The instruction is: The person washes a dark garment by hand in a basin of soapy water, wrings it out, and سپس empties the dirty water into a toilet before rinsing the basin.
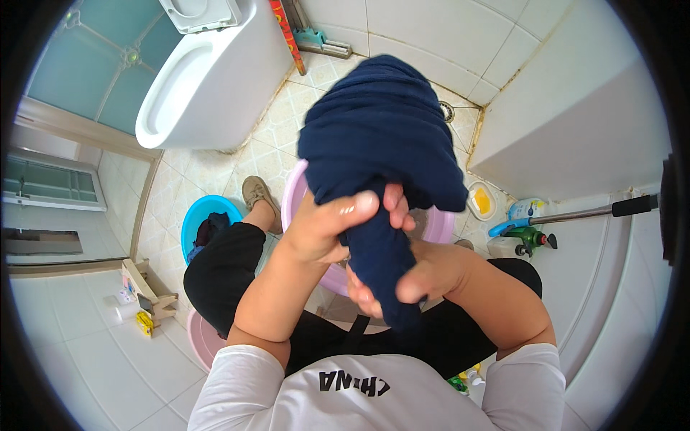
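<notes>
A bunched navy-blue cloth garment (377,129) is held up in front of me, its wide part fanned out away from my body and a narrow twisted part toward me. My left hand (329,223) grips the garment where it narrows, thumb on top. Nearer my lap, my right hand (426,275) is closed around the narrow end. My skin looks wet. Under the garment stands a pink plastic basin (294,196), mostly hidden; a little of its inside shows below my hands.
At left sits a blue basin (215,202) with dark clothes (213,229); a pink tub (202,339) is behind my leg. A white toilet (188,81) stands at upper left. Right of me are a soap dish (481,201), pump bottles (531,240) and a metal-handled tool (571,215).
</notes>
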Demonstrator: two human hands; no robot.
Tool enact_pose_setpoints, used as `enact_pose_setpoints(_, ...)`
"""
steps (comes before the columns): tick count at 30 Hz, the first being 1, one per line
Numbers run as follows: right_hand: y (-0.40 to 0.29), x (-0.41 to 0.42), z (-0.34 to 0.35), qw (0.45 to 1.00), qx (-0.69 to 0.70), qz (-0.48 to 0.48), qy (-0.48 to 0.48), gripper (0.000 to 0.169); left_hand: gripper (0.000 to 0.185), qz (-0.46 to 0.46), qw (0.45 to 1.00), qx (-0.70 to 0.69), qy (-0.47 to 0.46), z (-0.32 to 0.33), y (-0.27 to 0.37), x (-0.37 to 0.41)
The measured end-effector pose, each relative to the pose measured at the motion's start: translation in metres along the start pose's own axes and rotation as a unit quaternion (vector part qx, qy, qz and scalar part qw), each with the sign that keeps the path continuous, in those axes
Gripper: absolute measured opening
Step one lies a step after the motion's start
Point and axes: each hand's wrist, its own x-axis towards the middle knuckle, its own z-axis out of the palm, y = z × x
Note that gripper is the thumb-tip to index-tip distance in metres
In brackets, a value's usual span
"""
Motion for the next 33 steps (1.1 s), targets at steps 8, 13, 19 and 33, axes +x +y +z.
enact_pose_setpoints(8,-0.007,0.02,-0.002,0.918,-0.246,-0.079,0.301,0.033,0.015,-0.046,0.963,0.218,0.154,-0.02,-0.003,0.023)
enact_pose_setpoints(13,-0.006,0.035,-0.019,0.842,-0.369,-0.092,0.383,0.036,0.021,0.0,0.913,0.362,0.189,-0.019,-0.006,0.033)
enact_pose_setpoints(19,-0.006,0.047,-0.029,0.743,-0.466,-0.166,0.451,0.057,0.039,0.083,0.791,0.564,0.224,-0.028,-0.013,0.044)
enact_pose_setpoints(33,-0.024,0.026,-0.023,0.934,-0.17,-0.156,0.271,0.045,0.044,0.188,0.759,0.6,0.172,-0.007,0.009,0.045)
